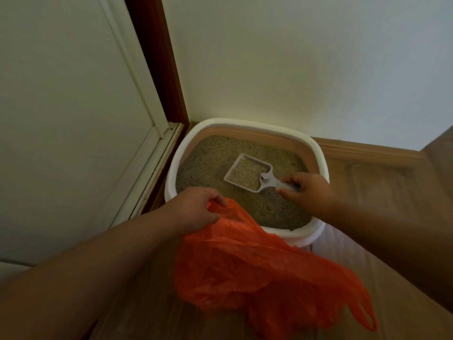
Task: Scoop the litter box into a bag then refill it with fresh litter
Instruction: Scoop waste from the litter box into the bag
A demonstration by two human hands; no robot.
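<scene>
Head view over our arms, our right hand (pixel 309 192) curled round the grey scoop (pixel 250 174) handle, its litter-filled blade beyond our fingers on the litter box (pixel 318 153) bed, our left hand (pixel 196 210) beside it pinching the orange bag (pixel 257 266) rim, bag draped below toward us.

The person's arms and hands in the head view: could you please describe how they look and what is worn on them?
Both forearms are bare as far as the frame shows, with no sleeves visible. The left hand and right hand wear no gloves. No rings, watch or bracelets can be seen, though the picture is dim and slightly soft.
</scene>
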